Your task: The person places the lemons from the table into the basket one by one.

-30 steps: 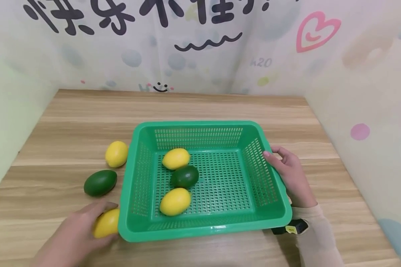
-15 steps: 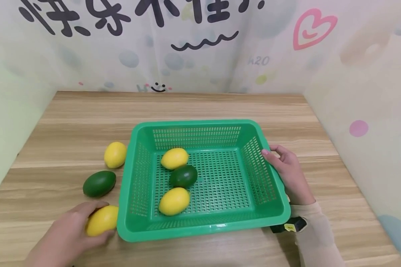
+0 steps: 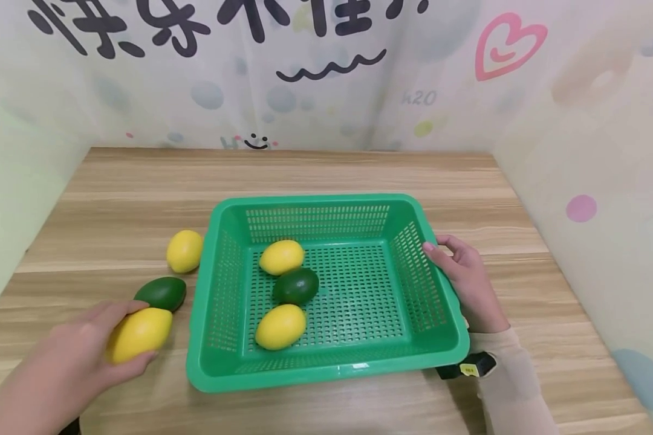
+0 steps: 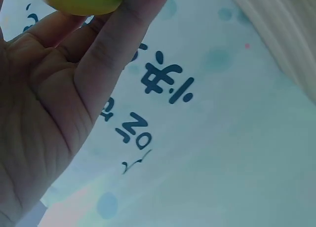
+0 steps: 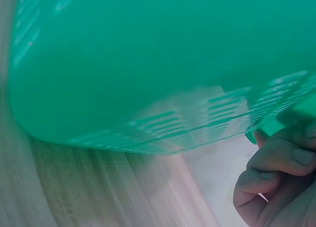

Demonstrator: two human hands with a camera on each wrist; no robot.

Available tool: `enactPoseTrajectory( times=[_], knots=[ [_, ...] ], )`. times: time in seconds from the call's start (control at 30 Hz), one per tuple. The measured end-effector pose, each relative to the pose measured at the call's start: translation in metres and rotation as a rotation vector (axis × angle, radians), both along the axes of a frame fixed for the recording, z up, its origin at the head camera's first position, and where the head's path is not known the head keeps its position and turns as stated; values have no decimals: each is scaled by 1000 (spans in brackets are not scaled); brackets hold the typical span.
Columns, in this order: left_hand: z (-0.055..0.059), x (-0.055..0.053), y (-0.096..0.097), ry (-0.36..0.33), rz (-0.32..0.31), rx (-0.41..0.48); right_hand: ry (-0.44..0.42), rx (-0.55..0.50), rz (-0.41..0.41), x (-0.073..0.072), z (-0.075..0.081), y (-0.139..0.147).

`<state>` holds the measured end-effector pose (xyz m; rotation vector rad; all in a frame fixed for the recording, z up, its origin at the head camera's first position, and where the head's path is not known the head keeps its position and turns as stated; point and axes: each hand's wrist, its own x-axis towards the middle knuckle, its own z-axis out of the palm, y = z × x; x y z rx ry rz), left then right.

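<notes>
My left hand holds a yellow lemon between thumb and fingers, left of the green basket. In the left wrist view the underside of that lemon shows at the top edge, above the palm. In the head view it overlaps the lower edge of a dark green avocado-like fruit on the table. My right hand grips the right rim of the perforated green basket, thumb over the rim. The right wrist view shows the basket's outer side close up, with curled fingers at the right.
Inside the basket, two lemons and one dark green fruit lie toward the left. Another lemon sits on the wooden table beside the basket's left wall. Printed cloth walls border the back and sides.
My left hand has drawn the lemon leftward and away from the basket's left wall, toward the dark green fruit. The right hand keeps its grip on the rim.
</notes>
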<state>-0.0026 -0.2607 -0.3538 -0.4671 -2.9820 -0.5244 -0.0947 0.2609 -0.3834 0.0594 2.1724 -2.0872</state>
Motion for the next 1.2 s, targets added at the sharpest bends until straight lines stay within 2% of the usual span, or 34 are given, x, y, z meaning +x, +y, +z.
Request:
enactPoseTrajectory(
  times=[0.03, 0.2, 0.33, 0.7, 0.97, 1.2],
  knots=[
    [1, 0, 1, 38, -9, -6, 3, 0, 1, 0, 0, 0],
    [10, -3, 1, 133, -48, -31, 6, -6, 11, 0, 0, 0],
    [15, -9, 1, 178, -100, -28, 7, -4, 9, 1, -1, 2],
    [27, -16, 6, 200, -163, -38, 6, -10, 27, 1, 0, 0],
    [33, -25, 14, 159, -176, -57, -9, 16, 42, 0, 2, 2],
    [38, -33, 21, 179, -192, -63, -16, 15, 38, 0, 1, 0]
  ],
)
